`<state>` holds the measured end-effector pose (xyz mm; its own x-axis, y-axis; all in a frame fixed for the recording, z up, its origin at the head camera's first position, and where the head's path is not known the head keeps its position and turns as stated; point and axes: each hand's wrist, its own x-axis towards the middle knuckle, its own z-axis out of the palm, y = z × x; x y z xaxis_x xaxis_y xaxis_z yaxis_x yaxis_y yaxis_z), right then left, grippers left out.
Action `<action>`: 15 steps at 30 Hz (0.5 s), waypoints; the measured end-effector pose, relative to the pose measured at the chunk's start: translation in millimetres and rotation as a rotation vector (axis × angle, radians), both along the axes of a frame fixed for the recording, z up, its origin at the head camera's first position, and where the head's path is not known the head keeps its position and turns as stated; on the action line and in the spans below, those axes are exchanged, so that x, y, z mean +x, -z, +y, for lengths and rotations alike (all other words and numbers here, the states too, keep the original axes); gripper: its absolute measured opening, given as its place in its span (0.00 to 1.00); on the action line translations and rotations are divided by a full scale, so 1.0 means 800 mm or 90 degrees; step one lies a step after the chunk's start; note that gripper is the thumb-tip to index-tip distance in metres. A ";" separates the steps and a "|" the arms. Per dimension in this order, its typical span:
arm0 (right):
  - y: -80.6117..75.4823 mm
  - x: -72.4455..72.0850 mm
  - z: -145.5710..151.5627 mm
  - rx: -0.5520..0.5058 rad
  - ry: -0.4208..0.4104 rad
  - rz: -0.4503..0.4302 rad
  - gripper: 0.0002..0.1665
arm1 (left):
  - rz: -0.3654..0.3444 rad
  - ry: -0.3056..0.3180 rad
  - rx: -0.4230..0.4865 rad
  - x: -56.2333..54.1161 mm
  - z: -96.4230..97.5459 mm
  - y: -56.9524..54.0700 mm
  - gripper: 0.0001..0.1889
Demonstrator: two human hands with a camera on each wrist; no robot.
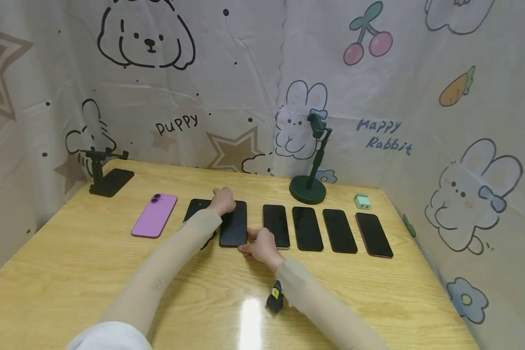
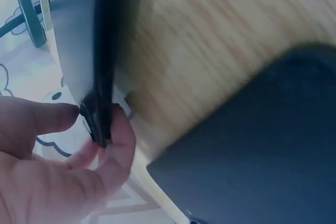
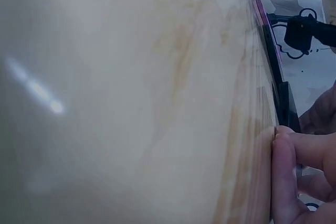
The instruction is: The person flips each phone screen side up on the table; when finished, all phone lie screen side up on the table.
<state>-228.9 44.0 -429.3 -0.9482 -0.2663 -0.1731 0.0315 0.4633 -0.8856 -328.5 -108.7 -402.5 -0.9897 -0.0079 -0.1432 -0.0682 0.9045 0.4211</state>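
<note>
Phone [image 1: 234,228]: L hand [image 1: 223,201] pinches far edge, R hand [image 1: 261,245] btm corner; gap rt.

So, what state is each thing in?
Black rectangular phone: pinched by left hand and right hand
Purple phone: flat, camera side up
Four black rectangular phones: flat, unlit
Dark slab beside purple phone: flat, partly hidden
Black folding stand: upright, empty
Green round-based stand: upright, empty
Mint charger: unplugged

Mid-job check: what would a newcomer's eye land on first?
The purple phone, camera side up on the left, draws the eye first. Next comes the dark phone just left of the head view's centre, the left grip at its far end and the right grip at its near right corner. Farther back, right of centre, rises the green stand.
</note>
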 end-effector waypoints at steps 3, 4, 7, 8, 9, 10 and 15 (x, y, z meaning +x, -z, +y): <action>-0.002 -0.001 0.002 0.000 -0.007 -0.002 0.38 | 0.001 -0.001 0.028 -0.008 -0.006 0.005 0.24; -0.002 0.000 0.003 0.001 -0.009 -0.005 0.38 | 0.013 0.006 0.026 -0.011 -0.007 0.008 0.22; -0.004 0.001 0.006 0.008 -0.014 0.004 0.38 | 0.101 0.032 -0.017 -0.063 -0.021 0.065 0.12; -0.004 0.002 0.007 0.010 -0.017 0.007 0.38 | 0.131 0.039 -0.044 -0.080 -0.026 0.083 0.13; -0.004 0.002 0.008 0.014 -0.020 0.013 0.39 | 0.159 0.043 -0.065 -0.101 -0.030 0.103 0.15; -0.004 0.002 0.008 0.017 -0.025 0.020 0.39 | 0.175 0.039 -0.075 -0.116 -0.035 0.119 0.17; -0.005 0.002 0.005 0.047 -0.047 0.042 0.42 | 0.118 -0.004 0.029 -0.064 -0.028 0.054 0.24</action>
